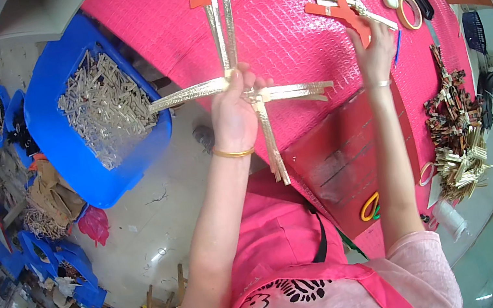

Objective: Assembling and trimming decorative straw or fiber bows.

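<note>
Your left hand (pixel 234 111) is raised over the edge of the pink mat (pixel 285 35), fingers closed around a bundle of gold strips (pixel 239 86) — they fan out from your grip in four directions, up, left, right and down toward your lap. Your right hand (pixel 375 51) reaches further across the mat, its fingertips pinching an orange strip (pixel 345 10) that lies crossed with a pale gold one beside it. A dark red board (pixel 352 155) sits between your forearms, with yellow scissors (pixel 370 207) at its near edge. To your right, a heap of brown and gold strips (pixel 457 130) lies on the mat. On the floor to your left stands a blue bin (pixel 54 109) — it is full of loose gold strips.
</note>
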### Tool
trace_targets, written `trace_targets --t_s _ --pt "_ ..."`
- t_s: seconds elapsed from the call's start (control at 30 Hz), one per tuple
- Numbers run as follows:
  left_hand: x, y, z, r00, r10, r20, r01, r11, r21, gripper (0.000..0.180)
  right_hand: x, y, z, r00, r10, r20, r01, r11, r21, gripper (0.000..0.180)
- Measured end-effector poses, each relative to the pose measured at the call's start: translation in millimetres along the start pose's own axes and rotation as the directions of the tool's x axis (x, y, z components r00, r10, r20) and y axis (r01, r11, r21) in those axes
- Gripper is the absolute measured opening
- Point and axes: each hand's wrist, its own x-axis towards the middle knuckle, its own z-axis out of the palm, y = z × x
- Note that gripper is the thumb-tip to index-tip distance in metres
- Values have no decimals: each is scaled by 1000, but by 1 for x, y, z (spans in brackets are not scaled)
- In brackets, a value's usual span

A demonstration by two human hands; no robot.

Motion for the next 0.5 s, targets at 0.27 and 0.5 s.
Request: trace_targets --t_s 0.27,0.5 --pt "12 -20 13 993 -96 74 101 993 -60 19 25 32 -16 991 -103 86 118 975 -189 31" --pt "5 -23 24 989 -7 150 12 999 -37 24 -36 -100 -70 915 -70 397 -203 772 602 29"
